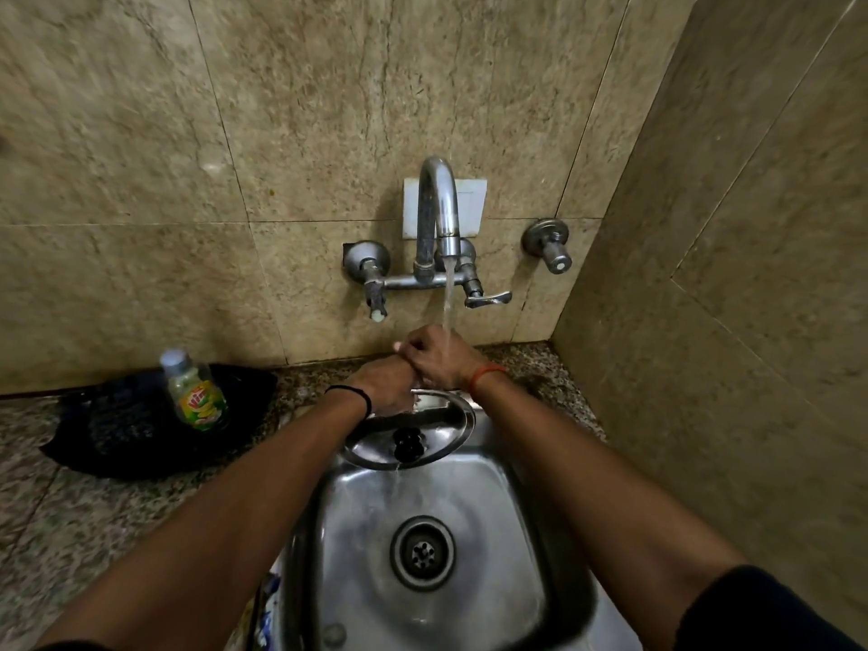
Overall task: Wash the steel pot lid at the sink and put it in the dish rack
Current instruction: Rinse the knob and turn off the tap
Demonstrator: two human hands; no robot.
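Observation:
The steel pot lid with its black knob lies knob-up across the back of the steel sink, and water runs off its front edge. My left hand is just above the lid's far rim, its fingers hidden. My right hand lies over the left one with its fingers curled, right under the stream from the tap. I see nothing held in it.
A black dish rack on the granite counter at the left holds a bottle of dish soap. Two tap handles and a separate valve stick out of the tiled wall. A side wall stands close on the right.

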